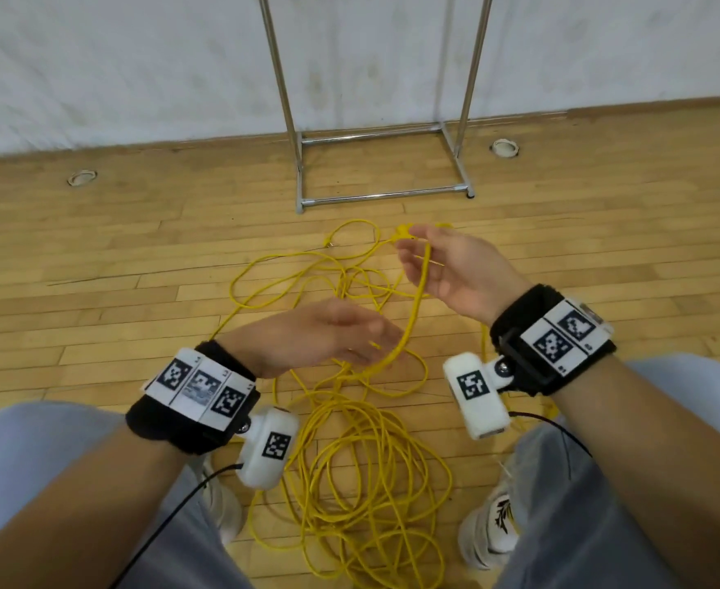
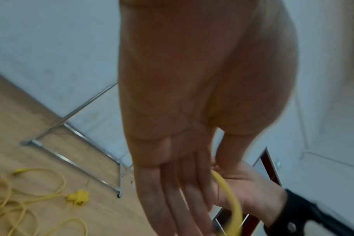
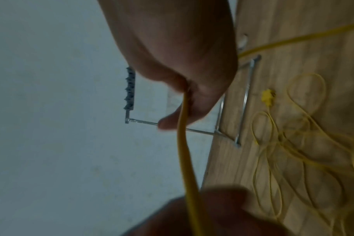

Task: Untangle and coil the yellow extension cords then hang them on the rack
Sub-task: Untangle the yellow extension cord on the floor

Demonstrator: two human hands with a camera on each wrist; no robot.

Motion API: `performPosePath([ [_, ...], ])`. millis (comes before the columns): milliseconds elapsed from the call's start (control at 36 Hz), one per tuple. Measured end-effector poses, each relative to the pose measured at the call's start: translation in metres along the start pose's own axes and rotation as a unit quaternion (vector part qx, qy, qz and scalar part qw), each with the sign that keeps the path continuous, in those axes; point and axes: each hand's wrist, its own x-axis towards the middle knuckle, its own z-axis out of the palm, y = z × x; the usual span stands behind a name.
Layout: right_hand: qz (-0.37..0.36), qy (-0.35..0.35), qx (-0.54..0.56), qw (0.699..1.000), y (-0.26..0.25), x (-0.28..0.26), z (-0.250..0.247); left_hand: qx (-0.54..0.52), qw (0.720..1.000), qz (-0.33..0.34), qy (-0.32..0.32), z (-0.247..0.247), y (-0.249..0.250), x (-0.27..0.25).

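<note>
A tangle of yellow extension cords [image 1: 371, 461] lies on the wooden floor between my feet. My right hand [image 1: 413, 244] is raised and pinches one cord strand [image 1: 413, 316] between thumb and fingers; the pinch [image 3: 185, 95] shows in the right wrist view. The strand hangs down in a curve to my left hand [image 1: 375, 337], which is blurred, with straight fingers [image 2: 172, 191] lying against the strand [image 2: 230, 196]. A yellow socket end [image 2: 78, 197] rests on the floor near the rack. The chrome rack [image 1: 381, 136] stands against the wall ahead, its hook bar [image 3: 129, 89] visible.
Two round floor fittings [image 1: 82, 177] [image 1: 504, 147] sit by the wall. My knees in grey trousers and white shoes [image 1: 494, 529] flank the cord pile. Loose cord loops [image 1: 307, 269] spread towards the rack's base bar [image 1: 383, 196].
</note>
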Motion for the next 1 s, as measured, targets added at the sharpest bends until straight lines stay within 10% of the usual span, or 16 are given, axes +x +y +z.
performPosePath([
  [139,-0.069,-0.214,-0.324,0.919,-0.001,-0.032,0.023,-0.285,0.947,-0.026,0.148,-0.016,0.006,0.003],
  [333,0.014,-0.372,-0.469,0.801,0.028,-0.042,0.024,-0.407,0.903,-0.023,0.132,-0.028,0.010,0.005],
  [472,0.068,-0.335,-0.422,0.839,0.026,-0.024,0.024,-0.469,0.861,0.016,0.197,-0.024,0.008,0.008],
  [611,0.145,-0.118,-0.085,0.979,0.019,-0.008,0.023,-0.397,0.900,0.033,0.178,-0.016,0.004,0.002],
  [778,0.124,0.095,0.273,0.949,0.013,0.010,0.004,-0.224,0.969,-0.011,0.102,-0.007,-0.009,-0.005],
  [1000,0.012,0.030,0.086,0.996,0.014,0.004,0.015,-0.120,0.988,-0.089,0.026,-0.005,-0.024,-0.010],
])
